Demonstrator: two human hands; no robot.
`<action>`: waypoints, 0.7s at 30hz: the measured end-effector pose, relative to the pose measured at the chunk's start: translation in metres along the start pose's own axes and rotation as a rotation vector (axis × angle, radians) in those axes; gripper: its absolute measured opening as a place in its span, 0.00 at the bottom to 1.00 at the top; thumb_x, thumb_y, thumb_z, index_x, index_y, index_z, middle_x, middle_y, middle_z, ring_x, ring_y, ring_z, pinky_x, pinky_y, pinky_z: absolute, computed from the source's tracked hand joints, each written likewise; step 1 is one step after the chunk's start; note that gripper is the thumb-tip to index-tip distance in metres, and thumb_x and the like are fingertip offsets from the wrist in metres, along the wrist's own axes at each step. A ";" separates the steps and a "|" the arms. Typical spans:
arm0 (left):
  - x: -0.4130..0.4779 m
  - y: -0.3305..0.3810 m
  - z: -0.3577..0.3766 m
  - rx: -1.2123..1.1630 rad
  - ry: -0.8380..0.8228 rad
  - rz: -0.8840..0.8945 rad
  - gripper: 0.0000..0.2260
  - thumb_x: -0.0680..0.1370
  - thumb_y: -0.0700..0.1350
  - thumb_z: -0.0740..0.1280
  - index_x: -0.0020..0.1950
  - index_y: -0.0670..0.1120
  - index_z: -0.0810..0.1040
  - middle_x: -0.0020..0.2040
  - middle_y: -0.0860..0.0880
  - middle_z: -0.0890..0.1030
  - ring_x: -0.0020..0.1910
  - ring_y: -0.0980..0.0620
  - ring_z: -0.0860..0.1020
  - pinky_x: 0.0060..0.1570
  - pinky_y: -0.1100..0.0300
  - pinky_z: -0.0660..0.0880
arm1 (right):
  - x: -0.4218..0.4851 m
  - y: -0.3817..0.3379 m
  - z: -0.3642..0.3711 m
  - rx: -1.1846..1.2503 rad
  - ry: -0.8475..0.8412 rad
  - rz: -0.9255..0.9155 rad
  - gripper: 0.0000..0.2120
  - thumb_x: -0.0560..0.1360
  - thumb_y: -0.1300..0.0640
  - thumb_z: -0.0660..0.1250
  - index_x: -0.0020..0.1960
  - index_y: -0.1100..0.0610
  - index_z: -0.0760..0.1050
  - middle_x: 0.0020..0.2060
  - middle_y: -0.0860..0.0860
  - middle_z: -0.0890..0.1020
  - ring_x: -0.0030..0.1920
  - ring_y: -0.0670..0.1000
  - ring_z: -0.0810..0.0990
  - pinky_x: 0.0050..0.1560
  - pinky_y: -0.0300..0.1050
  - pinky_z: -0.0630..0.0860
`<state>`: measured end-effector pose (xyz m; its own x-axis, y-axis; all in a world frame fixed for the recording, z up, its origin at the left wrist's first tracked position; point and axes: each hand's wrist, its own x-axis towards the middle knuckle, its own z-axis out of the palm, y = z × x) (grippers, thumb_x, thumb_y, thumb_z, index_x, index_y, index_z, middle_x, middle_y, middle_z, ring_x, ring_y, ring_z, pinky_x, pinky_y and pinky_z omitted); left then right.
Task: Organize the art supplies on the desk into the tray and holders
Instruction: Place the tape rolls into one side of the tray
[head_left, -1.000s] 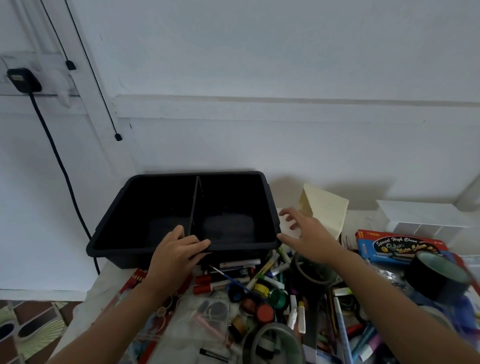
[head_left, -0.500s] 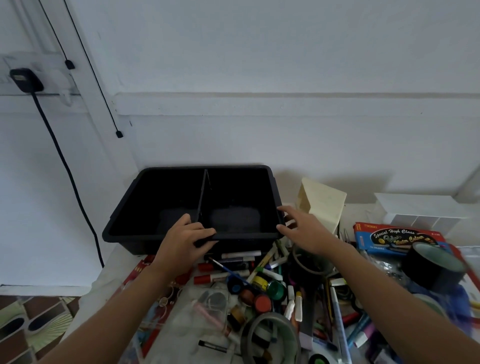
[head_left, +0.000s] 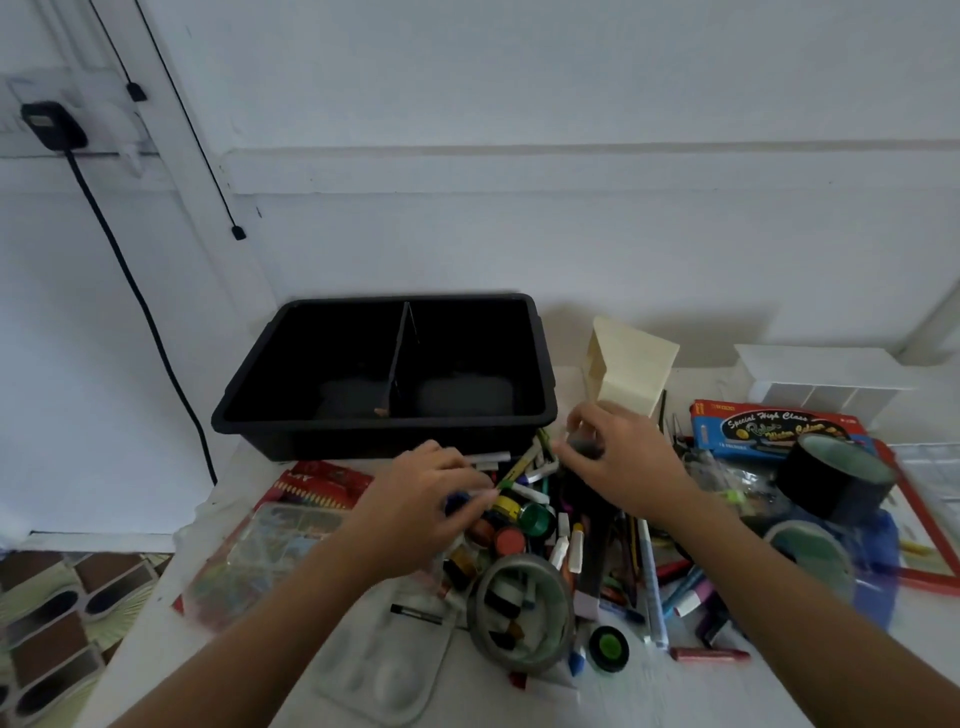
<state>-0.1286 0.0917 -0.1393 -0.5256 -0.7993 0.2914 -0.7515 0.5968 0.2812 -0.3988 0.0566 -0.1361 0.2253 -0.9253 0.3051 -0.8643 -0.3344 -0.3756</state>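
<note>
Head view — black rectangular tray (head_left: 337, 440) — thin central divider (head_left: 400, 358)

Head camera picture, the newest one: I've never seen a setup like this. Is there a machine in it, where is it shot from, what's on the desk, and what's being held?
There is no machine here. These are a person's two bare hands, filmed by a wide-angle camera worn on the head. It looks forward and down, so the arms enter from the bottom edge.

On the desk stands a black tray with a divider down the middle. To its right are a cream holder and a white compartment holder.

In front lies a jumble: markers, small paint pots, a paint palette, a grey tape ring, a black tape roll and a water colour box.

The right hand pinches a small dark thing. The left hand reaches into the pile at a small blue thing; blur hides whether it grips it.
</note>
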 end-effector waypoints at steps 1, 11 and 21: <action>-0.002 0.008 0.004 0.033 -0.068 0.017 0.20 0.81 0.65 0.56 0.59 0.57 0.82 0.49 0.60 0.79 0.48 0.60 0.70 0.48 0.61 0.70 | -0.005 -0.001 0.000 -0.018 -0.037 -0.003 0.15 0.76 0.39 0.66 0.50 0.50 0.74 0.41 0.45 0.77 0.41 0.48 0.75 0.44 0.48 0.75; -0.012 0.027 0.011 0.120 -0.249 0.028 0.28 0.77 0.74 0.52 0.57 0.58 0.83 0.49 0.60 0.80 0.48 0.59 0.75 0.52 0.57 0.71 | -0.022 0.002 0.000 0.073 -0.075 -0.055 0.19 0.75 0.51 0.72 0.64 0.54 0.78 0.47 0.51 0.84 0.46 0.52 0.81 0.48 0.51 0.80; -0.008 0.030 0.007 0.157 -0.233 0.104 0.21 0.84 0.60 0.52 0.48 0.55 0.83 0.40 0.57 0.80 0.37 0.59 0.74 0.45 0.60 0.70 | -0.015 -0.016 -0.024 0.232 0.071 -0.118 0.06 0.68 0.59 0.70 0.43 0.50 0.75 0.30 0.46 0.76 0.32 0.47 0.75 0.34 0.46 0.75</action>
<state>-0.1500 0.1153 -0.1395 -0.6669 -0.7398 0.0890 -0.7316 0.6727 0.1104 -0.3997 0.0802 -0.1136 0.2794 -0.8655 0.4158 -0.7060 -0.4787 -0.5220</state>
